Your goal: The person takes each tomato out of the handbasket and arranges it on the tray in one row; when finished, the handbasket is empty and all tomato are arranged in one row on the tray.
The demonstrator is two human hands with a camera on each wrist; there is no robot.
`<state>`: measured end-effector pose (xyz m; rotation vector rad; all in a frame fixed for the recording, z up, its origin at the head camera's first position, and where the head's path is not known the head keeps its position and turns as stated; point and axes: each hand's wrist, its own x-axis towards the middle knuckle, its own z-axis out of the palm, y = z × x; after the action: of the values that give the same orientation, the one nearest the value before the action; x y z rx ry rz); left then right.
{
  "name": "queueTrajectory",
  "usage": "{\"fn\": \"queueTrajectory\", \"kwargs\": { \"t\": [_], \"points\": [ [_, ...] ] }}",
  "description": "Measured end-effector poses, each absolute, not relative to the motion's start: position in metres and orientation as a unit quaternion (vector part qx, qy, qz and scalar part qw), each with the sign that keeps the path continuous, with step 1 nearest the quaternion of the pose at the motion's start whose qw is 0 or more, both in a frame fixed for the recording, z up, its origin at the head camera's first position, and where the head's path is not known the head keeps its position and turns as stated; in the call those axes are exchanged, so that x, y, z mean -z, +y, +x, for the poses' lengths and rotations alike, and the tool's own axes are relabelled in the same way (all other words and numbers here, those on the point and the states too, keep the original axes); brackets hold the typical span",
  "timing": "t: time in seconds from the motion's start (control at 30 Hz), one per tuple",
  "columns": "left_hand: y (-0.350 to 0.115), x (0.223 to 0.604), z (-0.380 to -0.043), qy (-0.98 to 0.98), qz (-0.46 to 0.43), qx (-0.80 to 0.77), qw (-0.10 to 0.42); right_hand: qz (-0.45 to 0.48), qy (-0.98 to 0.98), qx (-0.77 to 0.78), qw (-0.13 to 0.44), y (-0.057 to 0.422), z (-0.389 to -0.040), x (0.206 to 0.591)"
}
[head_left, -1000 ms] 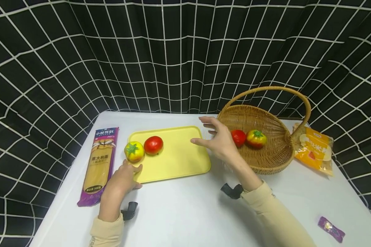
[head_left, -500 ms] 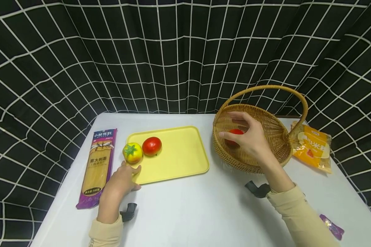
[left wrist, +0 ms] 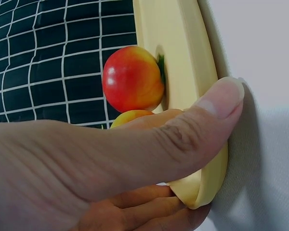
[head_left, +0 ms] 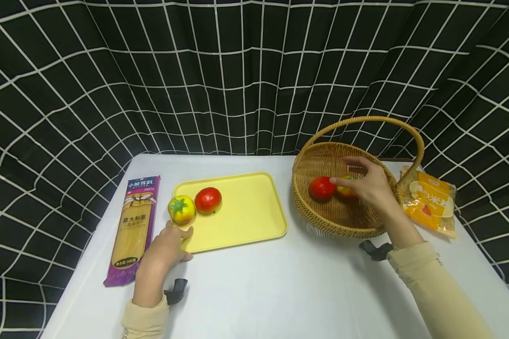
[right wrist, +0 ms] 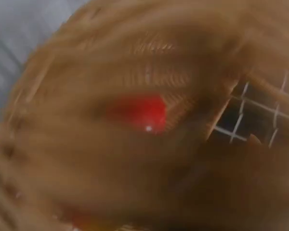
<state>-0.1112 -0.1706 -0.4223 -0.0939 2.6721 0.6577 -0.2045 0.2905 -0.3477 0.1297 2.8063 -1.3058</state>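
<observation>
My left hand [head_left: 165,249] holds the near left corner of the yellow tray [head_left: 246,212]; in the left wrist view its thumb [left wrist: 183,132] lies along the rim. On the tray a yellow-red tomato [head_left: 181,210] sits beside a red tomato [head_left: 208,200]. My right hand [head_left: 371,184] is inside the wicker basket [head_left: 322,219], with thumb and fingers spread over another yellow-red tomato [head_left: 346,192], which it partly hides. Left of the thumb tip lies a red tomato [head_left: 322,188]. The right wrist view is blurred, showing wicker and a red tomato [right wrist: 147,113].
A pasta packet [head_left: 133,226] lies left of the tray. The basket's tall handle [head_left: 369,118] arches behind my right hand. An orange food bag [head_left: 430,202] lies to the right of the basket. A dark gridded cloth [head_left: 246,84] hangs behind the white table [head_left: 254,292].
My right hand has moved right, from above the tray's right end into the basket, past the red tomato to the yellow-red one. My left hand stays at the tray corner.
</observation>
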Motion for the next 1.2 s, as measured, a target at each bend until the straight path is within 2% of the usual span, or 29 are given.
{"fn": "queueTrajectory", "kwargs": {
  "t": [0.53,1.2],
  "points": [
    [-0.171,0.422,-0.109,0.951,-0.036,-0.239,0.191,0.077,0.941,0.323,0.071,0.332,-0.226,0.376],
    [-0.172,0.421,-0.111,0.951,-0.037,-0.237,0.194,0.046,0.956,0.281,0.067,0.335,-0.224,0.387]
  ]
}}
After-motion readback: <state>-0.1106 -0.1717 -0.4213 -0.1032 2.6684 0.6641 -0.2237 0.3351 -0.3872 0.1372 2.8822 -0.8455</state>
